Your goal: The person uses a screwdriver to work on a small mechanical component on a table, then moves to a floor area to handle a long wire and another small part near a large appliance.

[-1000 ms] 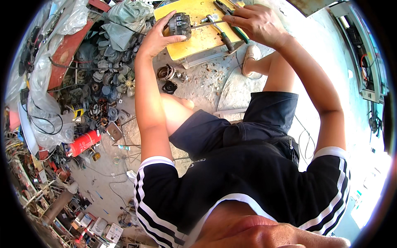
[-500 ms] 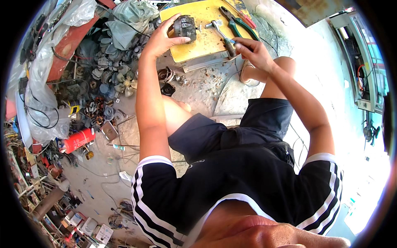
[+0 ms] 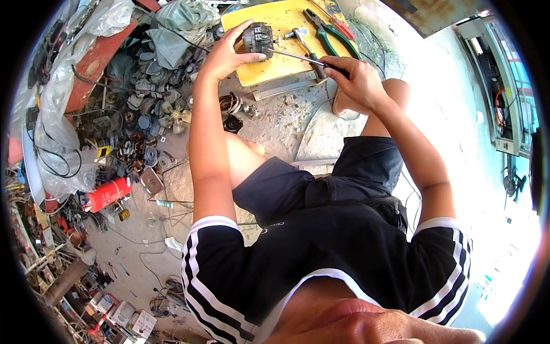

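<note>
My left hand (image 3: 223,57) grips a dark, round, slotted part like a motor stator (image 3: 259,39), thumb on its near side and fingers behind it. The part rests on a yellow board (image 3: 250,75). In my right hand (image 3: 362,81) is a screwdriver (image 3: 293,56) with a thin metal shaft and a dark handle. Its tip reaches the right side of the part; whether it touches is too small to tell. A hammer (image 3: 305,45) lies under and behind the shaft. Green-handled pliers (image 3: 326,39) lie farther right on the board.
A red-handled tool (image 3: 344,27) lies at the board's far right. Left of me are heaped motor parts (image 3: 152,109), plastic sheeting (image 3: 63,137) and a red bottle-shaped container (image 3: 109,194). A wound coil (image 3: 230,103) sits on the floor below the board. A rusty panel (image 3: 427,14) stands far right.
My right hand has turned, and the screwdriver's shaft now points left toward the dark round part. My left hand keeps its hold, with the part slightly turned.
</note>
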The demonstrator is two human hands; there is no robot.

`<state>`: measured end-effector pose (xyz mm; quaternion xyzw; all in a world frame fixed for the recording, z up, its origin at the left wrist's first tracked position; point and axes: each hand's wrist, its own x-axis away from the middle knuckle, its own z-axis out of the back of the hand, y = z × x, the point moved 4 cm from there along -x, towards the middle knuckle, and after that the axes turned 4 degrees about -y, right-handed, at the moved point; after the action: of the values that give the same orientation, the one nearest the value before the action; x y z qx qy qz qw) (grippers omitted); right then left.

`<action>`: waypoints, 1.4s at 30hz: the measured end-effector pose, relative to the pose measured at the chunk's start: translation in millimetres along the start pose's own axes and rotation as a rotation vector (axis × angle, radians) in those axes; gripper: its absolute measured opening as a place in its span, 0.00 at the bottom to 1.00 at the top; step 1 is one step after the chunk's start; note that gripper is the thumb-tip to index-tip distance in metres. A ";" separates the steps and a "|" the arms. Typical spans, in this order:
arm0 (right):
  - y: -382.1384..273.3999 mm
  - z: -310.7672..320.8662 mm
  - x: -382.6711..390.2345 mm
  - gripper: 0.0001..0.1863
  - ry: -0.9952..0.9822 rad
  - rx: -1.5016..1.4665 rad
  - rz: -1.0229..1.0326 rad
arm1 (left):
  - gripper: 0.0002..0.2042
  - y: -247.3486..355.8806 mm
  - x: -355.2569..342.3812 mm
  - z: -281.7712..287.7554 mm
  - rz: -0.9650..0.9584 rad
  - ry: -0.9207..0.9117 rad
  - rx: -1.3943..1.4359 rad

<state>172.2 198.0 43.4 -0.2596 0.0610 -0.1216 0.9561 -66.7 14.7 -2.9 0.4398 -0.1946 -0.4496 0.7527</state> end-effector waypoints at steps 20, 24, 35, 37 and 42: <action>19.1 -6.5 10.0 0.22 0.266 -0.308 -0.137 | 0.47 6.2 5.3 -5.1 -0.007 0.037 -0.087; 22.1 -34.2 21.8 0.25 0.206 -0.405 -0.138 | 0.49 -12.4 -0.1 -11.3 0.047 0.002 0.020; 4.4 -51.6 104.2 0.23 0.012 -0.792 -0.387 | 0.42 68.2 44.2 -36.7 -0.216 0.006 -0.555; 1.9 -46.1 119.7 0.23 -0.041 -0.766 -0.430 | 0.43 84.1 60.9 -55.5 -0.283 -0.049 -0.677; 31.6 -60.9 147.2 0.25 -0.303 -0.503 -0.493 | 0.41 87.6 98.5 -110.8 -0.395 -0.205 -0.732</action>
<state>309.4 156.1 -32.9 -0.5079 -0.1174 -0.2892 0.8028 105.1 3.4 0.8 0.1254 -0.0082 -0.6660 0.7353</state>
